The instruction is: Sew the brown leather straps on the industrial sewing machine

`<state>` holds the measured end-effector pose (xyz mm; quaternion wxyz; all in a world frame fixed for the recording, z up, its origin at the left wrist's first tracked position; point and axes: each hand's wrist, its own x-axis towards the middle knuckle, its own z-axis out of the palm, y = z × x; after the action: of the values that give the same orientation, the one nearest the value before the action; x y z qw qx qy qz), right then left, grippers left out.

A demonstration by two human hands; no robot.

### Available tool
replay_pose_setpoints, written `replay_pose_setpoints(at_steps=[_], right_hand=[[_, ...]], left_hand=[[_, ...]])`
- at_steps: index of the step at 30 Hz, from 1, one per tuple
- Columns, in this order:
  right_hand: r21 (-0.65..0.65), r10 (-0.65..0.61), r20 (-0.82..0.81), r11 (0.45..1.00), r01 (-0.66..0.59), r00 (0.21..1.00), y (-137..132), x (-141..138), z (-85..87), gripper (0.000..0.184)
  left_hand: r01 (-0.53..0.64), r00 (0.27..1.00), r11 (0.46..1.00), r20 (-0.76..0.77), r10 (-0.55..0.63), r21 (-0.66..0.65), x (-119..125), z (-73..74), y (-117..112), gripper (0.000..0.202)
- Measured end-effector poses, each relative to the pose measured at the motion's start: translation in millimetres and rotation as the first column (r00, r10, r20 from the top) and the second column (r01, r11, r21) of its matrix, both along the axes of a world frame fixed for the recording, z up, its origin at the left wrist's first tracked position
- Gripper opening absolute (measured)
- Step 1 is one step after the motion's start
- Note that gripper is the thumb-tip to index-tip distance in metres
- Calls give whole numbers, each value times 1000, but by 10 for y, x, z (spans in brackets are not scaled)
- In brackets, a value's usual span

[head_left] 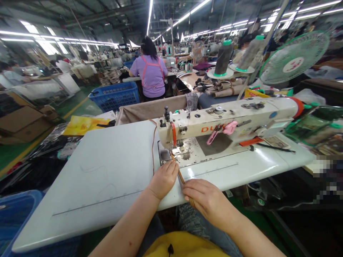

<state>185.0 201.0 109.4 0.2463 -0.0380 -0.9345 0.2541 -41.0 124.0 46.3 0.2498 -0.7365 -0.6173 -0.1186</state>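
A narrow tan strip [181, 176] runs from the needle area of the white sewing machine [198, 125] toward the table's front edge. My left hand [164, 178] is closed on the strip just in front of the presser foot [175, 151]. Nearer to me, my right hand [202, 196] pinches the same strip at the table's front edge; its lower end is hidden under the fingers. Behind the needle, a thin brown finished length [153, 150] trails across the white tabletop [115, 160] to the left of the machine head.
Pink-handled snips [213, 135] hang on the machine arm. Thread cones [223, 57] and a green fan [294, 59] stand behind at right. A blue crate [115, 96] sits beyond the table, near a person in a purple shirt [152, 76]. Another blue bin [18, 214] is at lower left.
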Motion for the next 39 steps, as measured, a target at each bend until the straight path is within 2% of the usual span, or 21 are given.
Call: replay_pose_setpoints(at_steps=[6, 9, 13, 16, 27, 39], right_hand=[[110, -10, -9, 994, 11, 1000, 89, -97, -150, 20], [213, -22, -3, 977, 22, 1000, 106, -139, -192, 22], [359, -27, 64, 933, 2, 998, 156, -180, -254, 28], [415, -33, 103, 910, -13, 994, 190, -190, -292, 33], [478, -15, -45, 878, 35, 999, 184, -156, -391, 36], [510, 4, -76, 859, 36, 997, 111, -86, -261, 31]], left_hand=[[19, 1000, 999, -23, -18, 29, 8, 29, -1, 33], [46, 998, 997, -37, -44, 57, 0, 7, -32, 35], [87, 996, 995, -38, -85, 43, -109, -147, -42, 37], [135, 990, 990, -51, -133, 49, -204, -265, -28, 38], [121, 992, 992, -35, -120, 37, -253, -391, -38, 44], [138, 989, 989, -59, -135, 48, -297, -457, -43, 44]])
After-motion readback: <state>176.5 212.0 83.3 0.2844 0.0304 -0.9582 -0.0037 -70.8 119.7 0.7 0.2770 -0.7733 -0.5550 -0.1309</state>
